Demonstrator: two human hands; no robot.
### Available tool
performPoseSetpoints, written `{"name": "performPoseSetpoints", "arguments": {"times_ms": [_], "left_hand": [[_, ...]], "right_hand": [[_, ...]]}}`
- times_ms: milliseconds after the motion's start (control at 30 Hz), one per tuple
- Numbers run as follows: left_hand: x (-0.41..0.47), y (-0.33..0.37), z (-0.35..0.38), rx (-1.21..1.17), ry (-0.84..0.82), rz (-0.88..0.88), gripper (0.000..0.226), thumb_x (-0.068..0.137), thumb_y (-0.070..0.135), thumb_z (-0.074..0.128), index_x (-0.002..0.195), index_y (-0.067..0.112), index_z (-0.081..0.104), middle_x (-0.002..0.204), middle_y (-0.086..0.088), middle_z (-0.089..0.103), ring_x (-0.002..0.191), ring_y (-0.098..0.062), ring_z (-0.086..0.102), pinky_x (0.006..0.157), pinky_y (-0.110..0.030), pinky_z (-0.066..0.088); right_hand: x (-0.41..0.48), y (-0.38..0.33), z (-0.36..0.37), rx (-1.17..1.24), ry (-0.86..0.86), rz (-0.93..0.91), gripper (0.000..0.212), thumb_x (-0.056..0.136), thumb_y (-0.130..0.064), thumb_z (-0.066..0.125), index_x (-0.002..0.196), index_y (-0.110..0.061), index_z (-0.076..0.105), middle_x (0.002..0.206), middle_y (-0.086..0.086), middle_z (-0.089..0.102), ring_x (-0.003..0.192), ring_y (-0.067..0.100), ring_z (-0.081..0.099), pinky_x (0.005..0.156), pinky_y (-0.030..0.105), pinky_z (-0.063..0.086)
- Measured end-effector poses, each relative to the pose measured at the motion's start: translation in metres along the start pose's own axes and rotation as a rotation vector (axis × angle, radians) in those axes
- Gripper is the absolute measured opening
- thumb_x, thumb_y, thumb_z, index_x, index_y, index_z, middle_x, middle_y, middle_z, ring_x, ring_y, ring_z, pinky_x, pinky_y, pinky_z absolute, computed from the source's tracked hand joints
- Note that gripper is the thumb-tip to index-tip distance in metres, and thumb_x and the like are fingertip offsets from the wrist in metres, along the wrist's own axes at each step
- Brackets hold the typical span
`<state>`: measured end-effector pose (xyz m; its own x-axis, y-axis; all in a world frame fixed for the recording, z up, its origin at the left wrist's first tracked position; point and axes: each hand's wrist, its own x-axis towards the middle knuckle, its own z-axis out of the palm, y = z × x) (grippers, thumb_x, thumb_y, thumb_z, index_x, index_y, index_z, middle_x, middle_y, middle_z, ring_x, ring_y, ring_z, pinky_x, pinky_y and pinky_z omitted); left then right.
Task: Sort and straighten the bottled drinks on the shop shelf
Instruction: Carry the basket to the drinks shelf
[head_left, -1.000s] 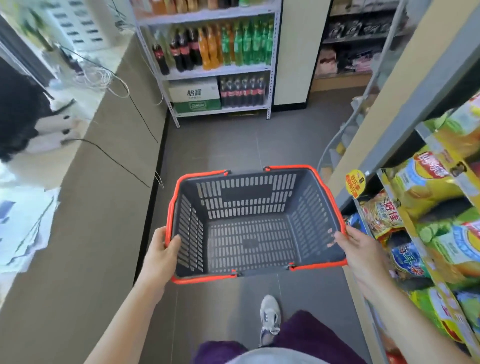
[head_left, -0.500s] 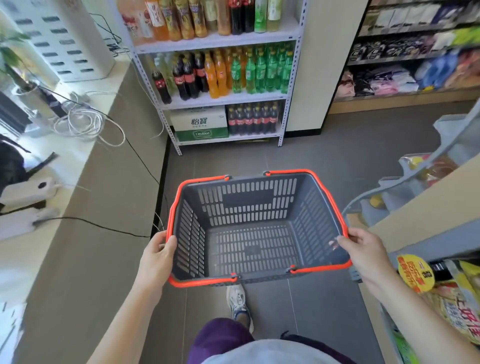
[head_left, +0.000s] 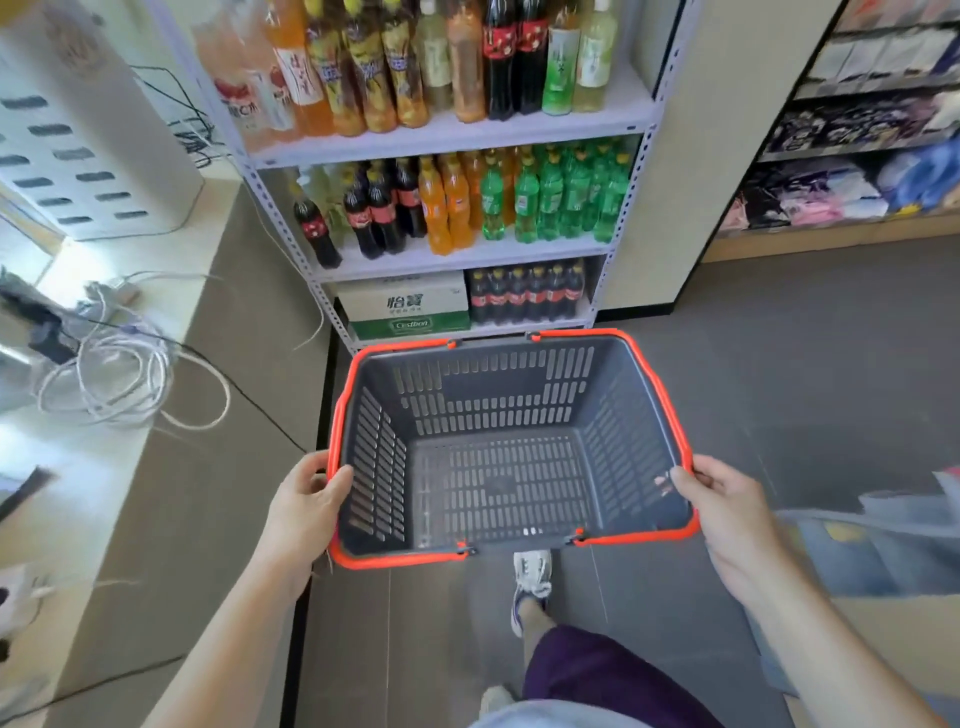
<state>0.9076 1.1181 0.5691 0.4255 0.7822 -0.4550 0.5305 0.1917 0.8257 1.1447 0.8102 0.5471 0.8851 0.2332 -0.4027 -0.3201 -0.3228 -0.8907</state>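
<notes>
Coiled cables were noted on counter, far L. L hand was curled over L rim of basket, thumb inside. Basket was held level above floor, approx. centre of view. Bottled drinks were ranged upright on shelf beyond basket's far rim, apart from both hands. R hand was clamped on R rim, thumb likewise inside.

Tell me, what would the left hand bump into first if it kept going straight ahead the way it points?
The left hand grips the basket by its rim, so the basket comes first. Beyond it, roughly in line, stands the shelf with its box, though depth is unclear.
</notes>
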Motion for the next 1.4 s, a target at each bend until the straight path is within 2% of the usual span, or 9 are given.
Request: {"name": "performPoseSetpoints", "arguments": {"times_ms": [167, 367, 500, 667, 900, 1033, 1167, 1300, 1400], "left_hand": [[0.088, 0.043, 0.025, -0.023, 0.052, -0.066, 0.010, 0.099, 0.010, 0.055, 0.101, 0.017, 0.063, 0.092, -0.010, 0.074, 0.077, -0.031, 0.073, 0.068, -0.045, 0.061], [0.205, 0.078, 0.031, -0.006, 0.100, -0.120, 0.012, 0.097, 0.005, 0.056, 0.098, 0.015, 0.062, 0.095, -0.013, 0.072, 0.084, -0.034, 0.072, 0.077, -0.049, 0.059], [0.297, 0.078, 0.031, 0.069, 0.083, -0.190, 0.014, 0.096, 0.009, 0.060, 0.097, 0.022, 0.064, 0.090, -0.008, 0.074, 0.076, -0.026, 0.074, 0.074, -0.047, 0.060], [0.417, 0.049, 0.035, 0.298, 0.050, -0.248, 0.010, 0.093, 0.019, 0.065, 0.090, 0.028, 0.060, 0.086, 0.001, 0.072, 0.081, -0.023, 0.070, 0.083, -0.047, 0.056], [0.548, -0.020, 0.041, 0.558, -0.003, -0.374, 0.010, 0.091, 0.031, 0.065, 0.096, 0.029, 0.057, 0.088, 0.007, 0.069, 0.079, -0.025, 0.068, 0.078, -0.038, 0.055], [0.617, -0.086, 0.060, 0.570, -0.095, -0.476, 0.014, 0.083, 0.024, 0.065, 0.088, 0.027, 0.052, 0.087, -0.009, 0.071, 0.082, -0.035, 0.069, 0.079, -0.049, 0.058], [0.675, -0.155, 0.088, 0.601, -0.158, -0.511, 0.040, 0.056, 0.040, 0.059, 0.093, 0.026, 0.057, 0.090, -0.010, 0.070, 0.087, -0.036, 0.070, 0.079, -0.048, 0.058], [0.712, -0.198, 0.111, 0.667, -0.145, -0.528, 0.023, 0.073, 0.037, 0.069, 0.090, 0.023, 0.063, 0.097, -0.012, 0.072, 0.088, -0.030, 0.067, 0.076, -0.033, 0.052], [0.732, -0.220, 0.125, 0.618, -0.102, -0.554, 0.031, 0.083, 0.025, 0.071, 0.110, 0.023, 0.057, 0.101, -0.009, 0.069, 0.093, -0.030, 0.066, 0.088, -0.040, 0.052]], "right_hand": [[0.101, -0.031, 0.047, 0.025, 0.031, 0.046, 0.013, 0.096, -0.016, 0.060, 0.102, -0.012, 0.071, 0.099, 0.004, 0.074, 0.097, 0.024, 0.067, 0.094, 0.044, 0.051], [0.207, -0.076, 0.105, -0.150, -0.132, 0.057, 0.028, 0.094, 0.000, 0.057, 0.093, -0.027, 0.068, 0.080, -0.008, 0.075, 0.064, -0.005, 0.068, 0.056, 0.011, 0.047], [0.274, -0.090, 0.162, -0.279, -0.208, 0.122, 0.046, 0.093, 0.004, 0.055, 0.090, -0.040, 0.068, 0.078, -0.014, 0.075, 0.069, 0.005, 0.072, 0.060, 0.022, 0.054], [0.364, -0.072, 0.244, -0.385, -0.182, 0.230, 0.041, 0.089, 0.005, 0.055, 0.083, -0.031, 0.074, 0.077, -0.008, 0.076, 0.070, 0.013, 0.073, 0.074, 0.039, 0.058], [0.481, -0.004, 0.346, -0.474, -0.230, 0.377, 0.013, 0.087, -0.017, 0.060, 0.086, -0.010, 0.071, 0.067, 0.000, 0.066, 0.064, 0.018, 0.054, 0.069, 0.034, 0.043], [0.541, 0.053, 0.395, -0.425, -0.331, 0.515, 0.021, 0.092, -0.011, 0.055, 0.084, -0.028, 0.062, 0.076, -0.013, 0.071, 0.068, 0.008, 0.065, 0.072, 0.031, 0.049], [0.590, 0.118, 0.433, -0.421, -0.372, 0.625, 0.021, 0.092, -0.005, 0.055, 0.083, -0.023, 0.054, 0.086, -0.003, 0.066, 0.080, 0.013, 0.062, 0.070, 0.033, 0.050], [0.621, 0.176, 0.466, -0.446, -0.422, 0.699, 0.018, 0.089, -0.001, 0.053, 0.088, -0.019, 0.057, 0.094, 0.005, 0.069, 0.088, 0.021, 0.062, 0.090, 0.041, 0.049], [0.639, 0.208, 0.485, -0.458, -0.448, 0.689, 0.022, 0.088, 0.002, 0.051, 0.093, -0.018, 0.058, 0.093, 0.004, 0.071, 0.083, 0.017, 0.065, 0.073, 0.032, 0.051]]}}
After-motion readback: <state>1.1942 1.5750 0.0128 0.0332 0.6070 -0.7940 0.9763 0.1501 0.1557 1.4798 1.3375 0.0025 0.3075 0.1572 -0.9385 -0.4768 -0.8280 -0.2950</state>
